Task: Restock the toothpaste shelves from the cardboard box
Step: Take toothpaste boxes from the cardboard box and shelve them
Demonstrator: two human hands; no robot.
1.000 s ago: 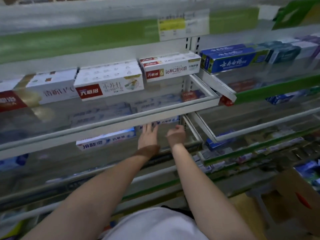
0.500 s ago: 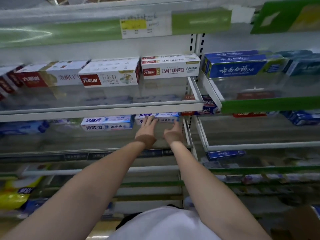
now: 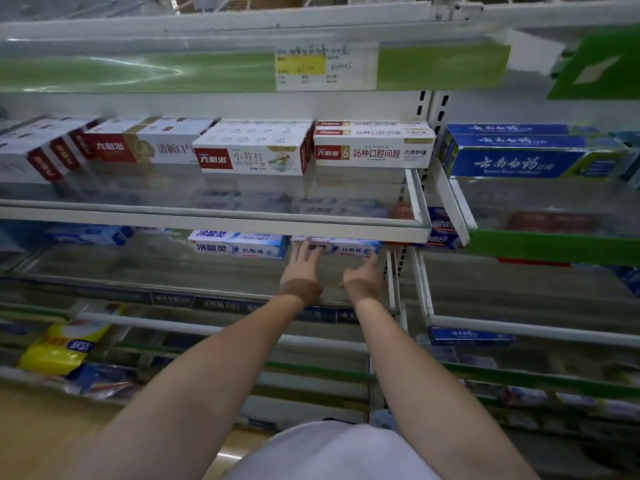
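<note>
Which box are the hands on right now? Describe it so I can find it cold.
Find the glass shelf carrying the red-and-white boxes, then look just beneath its right end. Two white-and-blue toothpaste boxes lie there side by side; it is the right-hand box, nearest the upright. Unlike its left-hand twin, the left hand and right hand both touch it.

Bare forearms, brown wristbands (image 3: 300,292), white top (image 3: 332,452).

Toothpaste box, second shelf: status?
Left hand flat on the blue-white toothpaste box. Right hand at its right end, grip unclear. Upper shelf rail overhangs.
</note>
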